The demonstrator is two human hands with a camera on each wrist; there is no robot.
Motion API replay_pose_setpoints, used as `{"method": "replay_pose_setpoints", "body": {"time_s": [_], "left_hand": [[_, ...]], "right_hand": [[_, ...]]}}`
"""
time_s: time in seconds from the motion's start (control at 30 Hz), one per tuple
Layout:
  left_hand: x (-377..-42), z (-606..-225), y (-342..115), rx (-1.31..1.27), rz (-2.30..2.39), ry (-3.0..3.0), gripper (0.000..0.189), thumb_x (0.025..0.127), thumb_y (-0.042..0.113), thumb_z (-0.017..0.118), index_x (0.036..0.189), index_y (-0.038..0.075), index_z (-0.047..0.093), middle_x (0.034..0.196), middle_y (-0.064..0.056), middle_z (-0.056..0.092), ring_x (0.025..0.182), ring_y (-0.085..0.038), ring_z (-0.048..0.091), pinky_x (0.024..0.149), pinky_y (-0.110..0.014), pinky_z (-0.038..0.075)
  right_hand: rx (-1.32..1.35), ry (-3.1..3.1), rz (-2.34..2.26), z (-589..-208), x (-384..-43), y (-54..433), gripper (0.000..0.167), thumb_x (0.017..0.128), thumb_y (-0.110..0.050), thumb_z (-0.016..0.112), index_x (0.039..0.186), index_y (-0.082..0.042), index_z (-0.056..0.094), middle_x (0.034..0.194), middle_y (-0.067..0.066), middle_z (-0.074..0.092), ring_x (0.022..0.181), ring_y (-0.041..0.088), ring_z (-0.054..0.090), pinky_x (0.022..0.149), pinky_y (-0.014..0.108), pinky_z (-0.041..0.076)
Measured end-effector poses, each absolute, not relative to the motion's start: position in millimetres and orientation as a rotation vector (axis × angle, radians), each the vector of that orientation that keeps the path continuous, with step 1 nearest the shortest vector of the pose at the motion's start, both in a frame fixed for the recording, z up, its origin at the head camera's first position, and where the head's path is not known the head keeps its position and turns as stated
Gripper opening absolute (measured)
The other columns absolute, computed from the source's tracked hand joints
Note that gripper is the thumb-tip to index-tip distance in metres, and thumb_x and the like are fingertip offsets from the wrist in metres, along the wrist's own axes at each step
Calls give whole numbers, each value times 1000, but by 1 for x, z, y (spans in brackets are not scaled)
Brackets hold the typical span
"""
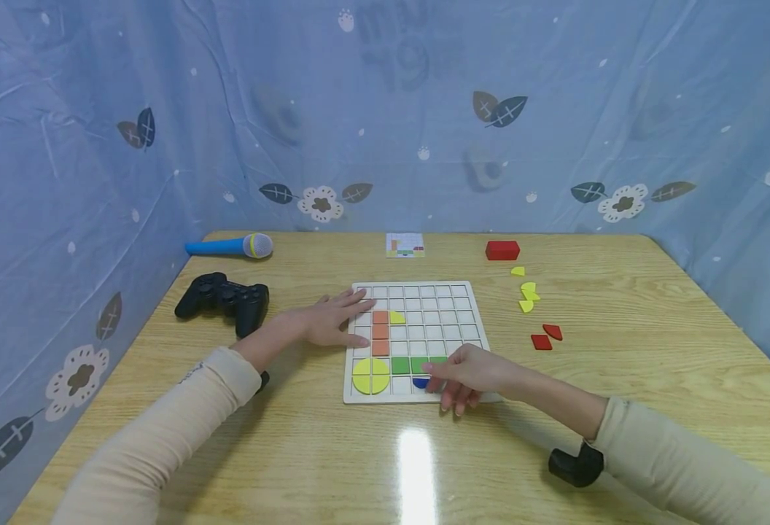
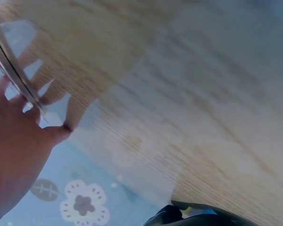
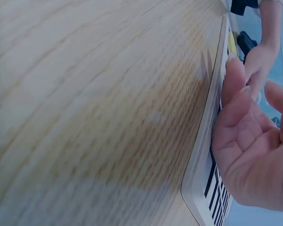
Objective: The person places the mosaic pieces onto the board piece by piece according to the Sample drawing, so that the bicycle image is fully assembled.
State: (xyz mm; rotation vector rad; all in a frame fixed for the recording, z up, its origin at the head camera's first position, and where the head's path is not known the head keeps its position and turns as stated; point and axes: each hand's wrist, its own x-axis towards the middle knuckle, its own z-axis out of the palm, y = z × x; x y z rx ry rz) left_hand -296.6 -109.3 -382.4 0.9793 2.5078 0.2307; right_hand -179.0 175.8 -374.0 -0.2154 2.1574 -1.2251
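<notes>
A white grid board (image 1: 450,332) lies on the table. My left hand (image 1: 326,321) rests at its left edge, fingers spread over the rim; the left wrist view also shows this hand (image 2: 19,136) against the board's edge. Over the lower right part is my right hand (image 1: 470,375), its fingertips at a blue piece (image 1: 419,383) that they partly cover. In the right wrist view the right hand's fingers (image 3: 236,106) bend loosely, the thumb apart. On the board sit green squares (image 1: 400,365), orange squares (image 1: 380,332), a yellow circle (image 1: 362,383) of quarter pieces and one yellow piece (image 1: 397,317).
Right of the board lie several yellow pieces (image 1: 527,287) and two red pieces (image 1: 541,342). Behind them is a red block (image 1: 502,251). A small pattern card (image 1: 405,246) lies at the back. A black game controller (image 1: 224,295) and a blue microphone (image 1: 224,246) are at left.
</notes>
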Motion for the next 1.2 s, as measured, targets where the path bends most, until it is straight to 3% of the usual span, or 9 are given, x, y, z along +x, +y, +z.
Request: {"method": "replay_pose_setpoints", "body": {"time_s": [0.3, 0.57, 0.83, 1.2], "left_hand": [[-296, -382, -109, 992, 247, 2518, 85, 91, 60, 51, 155, 22, 11, 159, -6, -1, 143, -28, -6, 110, -57, 2], [-296, -383, -109, 994, 241, 2519, 86, 90, 62, 50, 155, 22, 11, 159, -6, -1, 143, -28, -6, 110, -57, 2], [-295, -380, -108, 967, 218, 2525, 85, 90, 62, 50, 155, 24, 10, 159, -4, -2, 143, -25, -7, 111, -54, 2], [-297, -383, -108, 963, 223, 2519, 86, 89, 64, 50, 155, 25, 10, 159, -4, -1, 143, -24, -8, 111, -54, 1]], "right_hand": [[-226, 2133, -1248, -374, -182, 177, 44, 96, -42, 55, 91, -1, 72, 69, 9, 68, 56, 16, 64, 49, 23, 43], [-206, 1995, -1329, -380, -191, 192, 50, 96, -46, 54, 104, 1, 70, 79, 12, 70, 59, 14, 63, 55, 23, 48], [-171, 1825, -1479, -380, -197, 228, 48, 101, -34, 47, 119, 8, 60, 90, 12, 67, 75, 19, 66, 70, 27, 54], [-166, 1805, -1612, -383, -201, 283, 46, 102, -26, 46, 132, 9, 49, 104, 12, 66, 90, 20, 65, 82, 35, 53]]}}
